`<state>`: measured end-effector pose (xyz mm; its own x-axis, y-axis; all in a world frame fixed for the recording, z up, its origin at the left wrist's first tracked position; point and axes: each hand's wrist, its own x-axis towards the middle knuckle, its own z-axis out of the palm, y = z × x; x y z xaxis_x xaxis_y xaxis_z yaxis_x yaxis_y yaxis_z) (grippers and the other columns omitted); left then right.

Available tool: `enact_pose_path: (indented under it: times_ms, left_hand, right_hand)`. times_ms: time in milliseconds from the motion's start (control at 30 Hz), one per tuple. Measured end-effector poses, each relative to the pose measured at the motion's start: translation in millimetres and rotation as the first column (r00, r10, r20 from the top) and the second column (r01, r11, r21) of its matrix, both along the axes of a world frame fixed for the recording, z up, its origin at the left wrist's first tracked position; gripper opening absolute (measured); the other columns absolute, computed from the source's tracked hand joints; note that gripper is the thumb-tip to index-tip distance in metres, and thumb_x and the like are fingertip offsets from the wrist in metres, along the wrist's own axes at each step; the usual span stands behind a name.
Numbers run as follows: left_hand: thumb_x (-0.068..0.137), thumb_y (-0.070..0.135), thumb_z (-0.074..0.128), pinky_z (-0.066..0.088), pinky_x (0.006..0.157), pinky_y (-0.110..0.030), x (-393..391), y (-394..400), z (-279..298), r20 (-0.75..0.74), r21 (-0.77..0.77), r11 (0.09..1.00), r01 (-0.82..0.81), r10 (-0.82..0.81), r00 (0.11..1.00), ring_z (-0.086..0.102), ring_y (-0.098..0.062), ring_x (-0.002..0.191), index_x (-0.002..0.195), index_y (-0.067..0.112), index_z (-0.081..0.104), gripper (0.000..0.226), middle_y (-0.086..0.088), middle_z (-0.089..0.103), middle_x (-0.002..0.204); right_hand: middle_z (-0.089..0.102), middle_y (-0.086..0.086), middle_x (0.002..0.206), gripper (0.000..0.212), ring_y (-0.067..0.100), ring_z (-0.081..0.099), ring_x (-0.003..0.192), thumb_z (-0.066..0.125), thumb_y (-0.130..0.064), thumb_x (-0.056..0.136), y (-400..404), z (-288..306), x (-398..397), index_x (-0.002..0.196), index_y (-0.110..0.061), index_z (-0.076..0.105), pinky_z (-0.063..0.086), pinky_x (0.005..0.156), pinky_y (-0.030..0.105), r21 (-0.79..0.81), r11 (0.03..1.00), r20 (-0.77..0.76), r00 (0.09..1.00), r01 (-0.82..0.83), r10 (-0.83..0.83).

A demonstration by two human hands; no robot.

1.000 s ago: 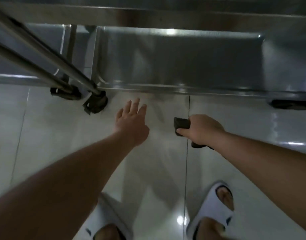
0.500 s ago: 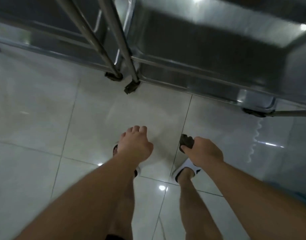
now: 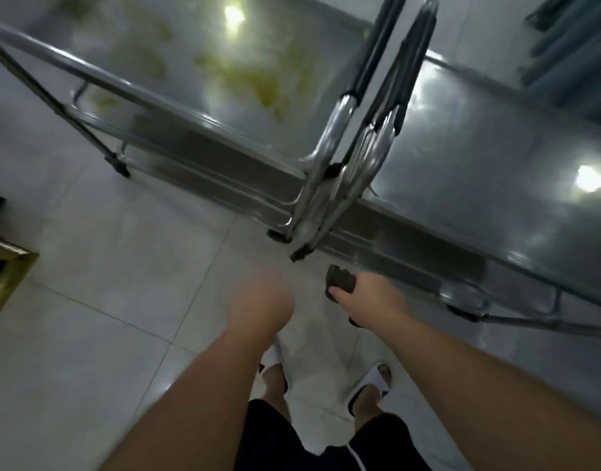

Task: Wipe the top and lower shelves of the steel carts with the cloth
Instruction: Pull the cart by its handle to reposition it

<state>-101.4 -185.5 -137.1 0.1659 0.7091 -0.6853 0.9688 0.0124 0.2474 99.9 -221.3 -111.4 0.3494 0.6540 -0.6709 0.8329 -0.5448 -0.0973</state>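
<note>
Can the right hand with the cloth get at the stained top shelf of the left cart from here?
Probably yes: the right hand grips the cloth in open air; nothing covers the stained shelf.

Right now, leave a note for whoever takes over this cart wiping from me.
Right hand grips the dark cloth, held above the floor, touching no cart.
Left hand holds nothing; it is blurred, so its fingers cannot be read.
Two steel carts stand side by side ahead, push handles meeting in the middle.
Left cart top has yellowish smears: not wiped clean.
Right cart top shows no smears; whether it was wiped cannot be told.
Left: smeared top, then lower shelves, barely visible from here.
</note>
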Motion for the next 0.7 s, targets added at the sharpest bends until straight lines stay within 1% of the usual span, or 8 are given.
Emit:
enact_pose_path:
  times_ms: [100, 167, 233, 300, 400, 533, 633, 700]
  left_hand:
    - [0.102, 0.043, 0.044, 0.044, 0.106, -0.045, -26, 26, 44, 0.001, 0.056, 0.998, -0.004, 0.004, 1.000, 0.050, -0.030, 0.135, 0.155, 0.026, 0.043, 0.056, -0.004, 0.051, 0.152]
    - [0.101, 0.044, 0.045, 0.044, 0.104, -0.044, -46, 44, 66, -0.001, 0.114, 0.993, -0.033, 0.033, 0.999, 0.051, -0.029, 0.134, 0.152, 0.025, 0.046, 0.054, -0.004, 0.053, 0.150]
    - [0.101, 0.045, 0.045, 0.046, 0.102, -0.043, -65, 60, 82, 0.005, 0.170, 0.982, -0.077, 0.077, 0.997, 0.053, -0.029, 0.132, 0.152, 0.026, 0.047, 0.055, -0.004, 0.055, 0.147]
    - [0.101, 0.046, 0.046, 0.048, 0.102, -0.044, -83, 73, 94, 0.004, 0.201, 0.971, -0.127, 0.129, 0.992, 0.055, -0.030, 0.130, 0.152, 0.026, 0.046, 0.055, -0.004, 0.056, 0.145]
    - [0.100, 0.047, 0.047, 0.049, 0.102, -0.042, -106, 92, 106, 0.003, 0.228, 0.946, -0.229, 0.235, 0.972, 0.055, -0.029, 0.130, 0.151, 0.026, 0.048, 0.054, -0.003, 0.055, 0.146]
    - [0.099, 0.046, 0.049, 0.047, 0.102, -0.040, -134, 124, 131, -0.005, 0.282, 0.891, -0.356, 0.372, 0.928, 0.054, -0.028, 0.131, 0.149, 0.025, 0.049, 0.054, -0.002, 0.053, 0.148]
    - [0.099, 0.045, 0.048, 0.047, 0.103, -0.040, -155, 148, 158, -0.015, 0.325, 0.833, -0.448, 0.478, 0.878, 0.054, -0.028, 0.131, 0.150, 0.025, 0.049, 0.054, -0.003, 0.054, 0.146]
    - [0.099, 0.045, 0.048, 0.048, 0.103, -0.041, -168, 158, 172, 0.003, 0.353, 0.775, -0.525, 0.560, 0.829, 0.054, -0.027, 0.131, 0.150, 0.026, 0.049, 0.055, -0.002, 0.053, 0.146]
  right_hand:
    - [0.063, -0.005, 0.090, 0.043, 0.020, 0.065, 0.081, 0.060, -0.073, 0.088, 27, 46, -33, 0.100, -0.031, 0.060, 0.056, 0.069, 0.035, 0.058, 0.996, -0.022, 0.998, -0.061, 0.062]
    - [0.065, -0.004, 0.090, 0.045, 0.019, 0.066, 0.079, 0.060, -0.073, 0.088, 45, 66, -52, 0.102, -0.030, 0.061, 0.057, 0.068, 0.035, 0.109, 0.991, -0.067, 0.994, -0.073, 0.081]
    - [0.066, -0.005, 0.088, 0.045, 0.016, 0.066, 0.078, 0.060, -0.073, 0.088, 64, 80, -68, 0.100, -0.030, 0.062, 0.057, 0.067, 0.034, 0.166, 0.983, -0.115, 0.988, -0.080, 0.100]
    - [0.067, -0.007, 0.085, 0.043, 0.013, 0.065, 0.076, 0.061, -0.073, 0.087, 85, 90, -82, 0.097, -0.032, 0.062, 0.057, 0.067, 0.035, 0.202, 0.972, -0.154, 0.976, -0.120, 0.152]
    - [0.067, -0.009, 0.083, 0.042, 0.012, 0.065, 0.074, 0.060, -0.076, 0.086, 126, 101, -101, 0.092, -0.034, 0.060, 0.059, 0.068, 0.038, 0.256, 0.947, -0.173, 0.955, -0.192, 0.241]
    - [0.066, -0.010, 0.084, 0.044, 0.013, 0.066, 0.077, 0.060, -0.076, 0.084, 191, 113, -126, 0.094, -0.033, 0.061, 0.060, 0.071, 0.039, 0.359, 0.895, -0.223, 0.907, -0.265, 0.358]
    - [0.064, -0.009, 0.080, 0.040, 0.011, 0.063, 0.071, 0.063, -0.071, 0.088, 240, 128, -147, 0.088, -0.031, 0.058, 0.055, 0.063, 0.033, 0.410, 0.846, -0.263, 0.845, -0.339, 0.466]
    - [0.064, -0.009, 0.081, 0.039, 0.009, 0.061, 0.070, 0.064, -0.070, 0.089, 269, 138, -167, 0.089, -0.031, 0.058, 0.054, 0.061, 0.032, 0.428, 0.809, -0.259, 0.802, -0.404, 0.538]
